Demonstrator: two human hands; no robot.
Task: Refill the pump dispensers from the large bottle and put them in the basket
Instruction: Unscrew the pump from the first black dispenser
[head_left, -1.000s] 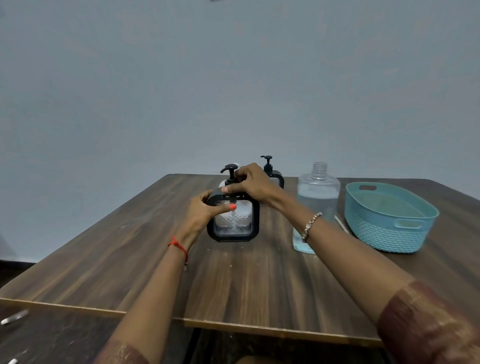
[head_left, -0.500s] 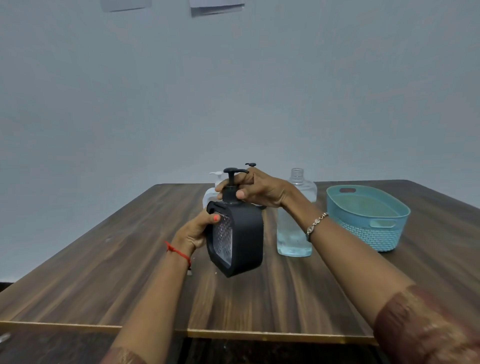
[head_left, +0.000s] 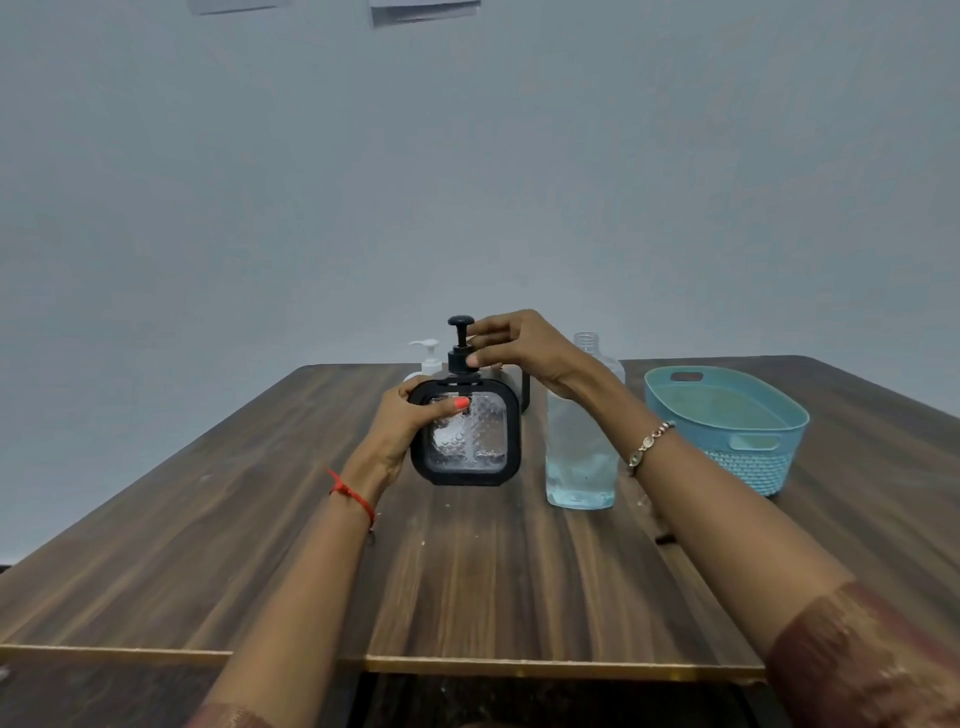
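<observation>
A square black pump dispenser (head_left: 467, 436) with a clear textured window stands upright near the table's middle. My left hand (head_left: 410, 421) grips its left side, thumb across the window. My right hand (head_left: 514, 348) pinches the black pump collar on top, with the pump head sticking up above my fingers. Right beside it stands the large clear bottle (head_left: 579, 457), uncapped, with pale blue liquid in its lower part. A turquoise basket (head_left: 748, 452) sits at the right, nothing in it. Behind are a white pump dispenser (head_left: 428, 358) and a second dark dispenser (head_left: 517, 387), mostly hidden.
The wooden table (head_left: 467, 582) runs to a front edge near me and a far edge against a plain grey wall. A small dark object (head_left: 665, 538) lies on the table under my right forearm.
The black dispenser was turned edge-on half a second ago; its window now faces me again and it stands closer to the large bottle. My right hand stays at the pump collar.
</observation>
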